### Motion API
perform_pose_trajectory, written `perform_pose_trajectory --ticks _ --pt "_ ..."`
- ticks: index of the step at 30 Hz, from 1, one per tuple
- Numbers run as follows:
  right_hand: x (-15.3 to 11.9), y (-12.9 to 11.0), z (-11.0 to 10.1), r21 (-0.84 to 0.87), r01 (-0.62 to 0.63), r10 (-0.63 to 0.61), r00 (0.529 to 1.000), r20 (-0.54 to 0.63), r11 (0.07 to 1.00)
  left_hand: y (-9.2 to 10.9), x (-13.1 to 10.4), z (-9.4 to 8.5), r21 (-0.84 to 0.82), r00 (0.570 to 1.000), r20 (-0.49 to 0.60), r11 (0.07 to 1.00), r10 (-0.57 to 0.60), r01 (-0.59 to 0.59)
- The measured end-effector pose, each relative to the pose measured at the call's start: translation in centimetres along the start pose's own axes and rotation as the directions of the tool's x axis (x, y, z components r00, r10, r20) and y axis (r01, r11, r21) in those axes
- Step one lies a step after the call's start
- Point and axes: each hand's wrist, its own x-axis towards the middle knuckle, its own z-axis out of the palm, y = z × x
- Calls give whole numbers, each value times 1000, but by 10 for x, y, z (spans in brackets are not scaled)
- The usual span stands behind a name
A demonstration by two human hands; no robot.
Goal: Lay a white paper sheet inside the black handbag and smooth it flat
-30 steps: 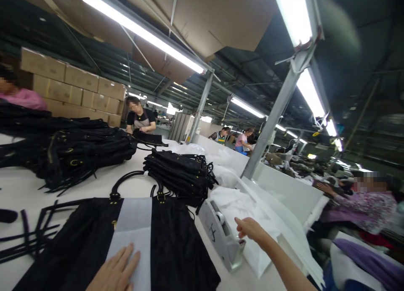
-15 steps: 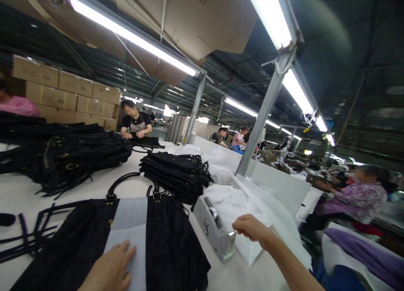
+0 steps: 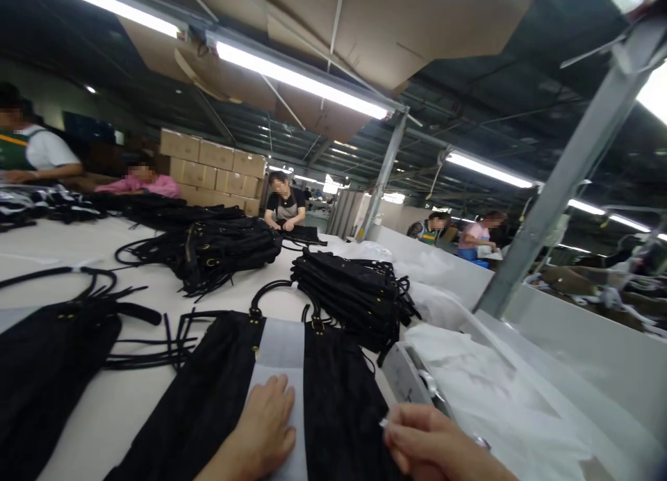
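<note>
Two hands busy: our left hand point(image 3: 265, 425) lies flat, fingers loose, pinning the white sheet point(image 3: 278, 370) on the black bag point(image 3: 333, 404), while our right hand point(image 3: 432, 446) pinches something small beside the tape dispenser point(image 3: 409, 384); best keep that sheet smooth.

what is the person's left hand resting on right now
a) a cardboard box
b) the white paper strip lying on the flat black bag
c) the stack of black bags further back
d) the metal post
b: the left hand lies flat, palm down, on the white paper strip that runs down the middle of the black bag spread on the table, well short of the stack of black bags behind it.
</note>
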Motion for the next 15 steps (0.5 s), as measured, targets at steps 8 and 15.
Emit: perform_pose_trajectory --ticks 8,15 --pt "193 0 79 -67 11 -17 996 -83 998 -14 4 5 -104 990 133 994 35 -22" --pt "221 34 67 -172 131 -156 977 -146 976 -12 11 0 -154 983 144 984 110 -88"
